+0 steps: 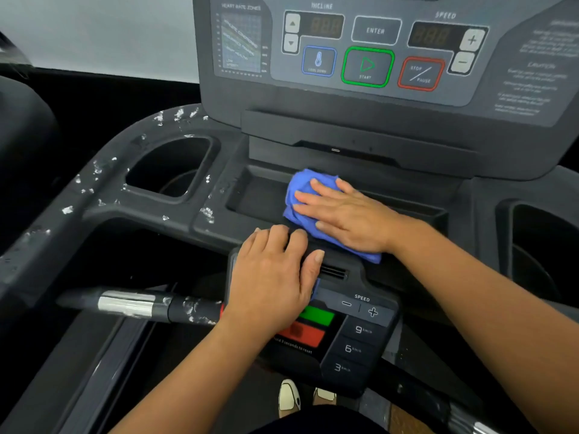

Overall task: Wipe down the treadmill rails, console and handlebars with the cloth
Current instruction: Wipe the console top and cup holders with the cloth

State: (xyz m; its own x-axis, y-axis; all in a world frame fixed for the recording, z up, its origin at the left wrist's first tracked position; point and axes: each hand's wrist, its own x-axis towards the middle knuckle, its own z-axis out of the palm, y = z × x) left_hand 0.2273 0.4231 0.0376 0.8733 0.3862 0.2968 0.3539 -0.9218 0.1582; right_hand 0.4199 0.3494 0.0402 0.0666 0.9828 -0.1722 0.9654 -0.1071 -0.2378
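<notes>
A crumpled blue microfibre cloth (300, 189) lies just right of the frame's centre, in the shallow black plastic tray (257, 195) below the grey treadmill console with its green START button (376, 98). The right hand (347, 214) lies flat on the cloth, fingers straight and spread, pressing it down rather than gripping it. One tail of the cloth trails out under the wrist. The left hand (272, 274), just below centre, rests palm-down with loosely bent fingers on the top edge of the small dark speed-button panel (354, 339), apparently as a brace, and holds nothing. The cloth looks soft, light and limp. It should bunch and fold under any push, so a flat palm over its middle probably moves it best on level plastic. For the round black handlebar with the chrome band (125, 303) at lower left, wrapping the cloth around the bar would likely suit better. White flecks (97, 170) dot the black frame arm at centre left, so that area seems not yet wiped.
</notes>
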